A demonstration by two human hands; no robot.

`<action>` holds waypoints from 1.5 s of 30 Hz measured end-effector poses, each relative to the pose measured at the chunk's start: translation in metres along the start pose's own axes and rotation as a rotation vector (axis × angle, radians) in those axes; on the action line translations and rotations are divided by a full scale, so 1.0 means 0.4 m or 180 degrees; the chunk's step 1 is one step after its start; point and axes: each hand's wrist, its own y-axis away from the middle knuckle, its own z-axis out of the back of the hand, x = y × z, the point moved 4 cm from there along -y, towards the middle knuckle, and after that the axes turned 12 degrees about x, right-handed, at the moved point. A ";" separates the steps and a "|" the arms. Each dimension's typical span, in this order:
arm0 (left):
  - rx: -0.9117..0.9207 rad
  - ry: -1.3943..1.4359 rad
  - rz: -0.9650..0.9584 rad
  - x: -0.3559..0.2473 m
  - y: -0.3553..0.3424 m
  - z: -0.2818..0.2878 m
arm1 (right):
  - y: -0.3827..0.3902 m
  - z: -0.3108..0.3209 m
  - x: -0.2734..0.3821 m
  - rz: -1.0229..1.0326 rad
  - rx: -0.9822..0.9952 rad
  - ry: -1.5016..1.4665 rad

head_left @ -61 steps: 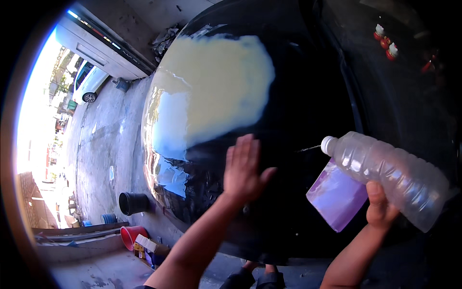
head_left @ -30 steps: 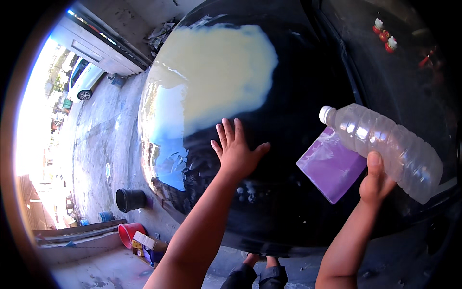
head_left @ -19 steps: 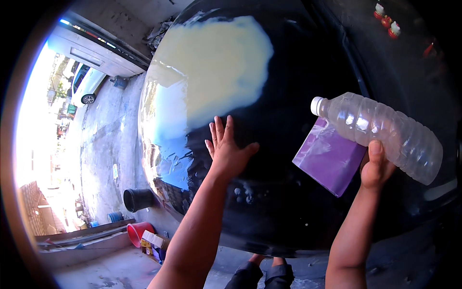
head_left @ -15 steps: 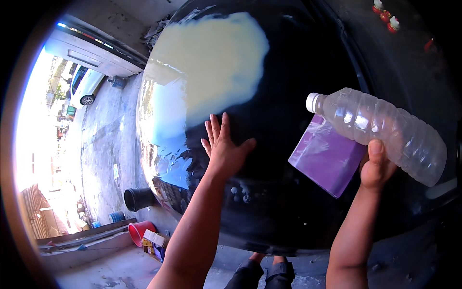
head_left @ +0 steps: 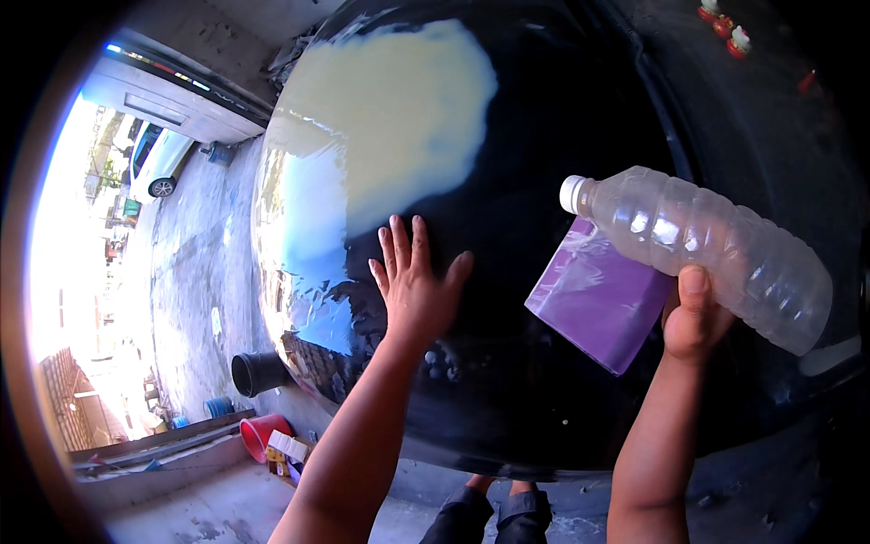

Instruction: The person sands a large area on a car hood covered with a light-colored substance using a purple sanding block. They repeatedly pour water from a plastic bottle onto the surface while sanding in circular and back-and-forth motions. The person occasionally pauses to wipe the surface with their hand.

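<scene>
A glossy black car panel [head_left: 535, 381] curves across the middle, with a large pale yellowish patch [head_left: 399, 118] on its upper left. My left hand [head_left: 419, 281] lies flat on the black surface just below that patch, palm down, fingers spread, holding nothing. Over the right side of the panel, my right hand [head_left: 696, 317] grips a clear ribbed plastic bottle [head_left: 716, 245] with a white cap, thumb on its near side. A flat purple square sheet [head_left: 603, 299] shows under the bottle, held in the same hand. The right fingers are mostly hidden behind both things.
Left of the panel is a concrete floor [head_left: 195, 263] with a black bucket [head_left: 260, 374], a red bucket [head_left: 263, 435] and small boxes [head_left: 286, 447]. A white car [head_left: 159, 161] stands farther off in bright light. Small red-and-white ornaments [head_left: 739, 43] appear at the upper right.
My left fingers have spread wider on the panel. My right hand, with the bottle and purple sheet, has shifted slightly left; the whole view has moved a little too.
</scene>
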 end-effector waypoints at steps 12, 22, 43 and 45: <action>-0.0382 -0.0502 -0.0871 -0.048 0.031 0.066 | 0.009 0.007 -0.004 0.0059 0.0095 0.0146; -0.0742 -0.0353 -0.1378 -0.080 0.045 0.042 | 0.011 0.021 -0.004 0.0166 0.0040 0.0188; -0.0815 -0.0552 -0.1312 -0.077 0.041 0.038 | 0.049 0.016 -0.038 0.0195 0.0050 -0.0124; -0.0833 -0.0504 -0.1276 -0.080 0.043 0.039 | 0.050 0.016 -0.037 0.0179 0.0054 -0.0131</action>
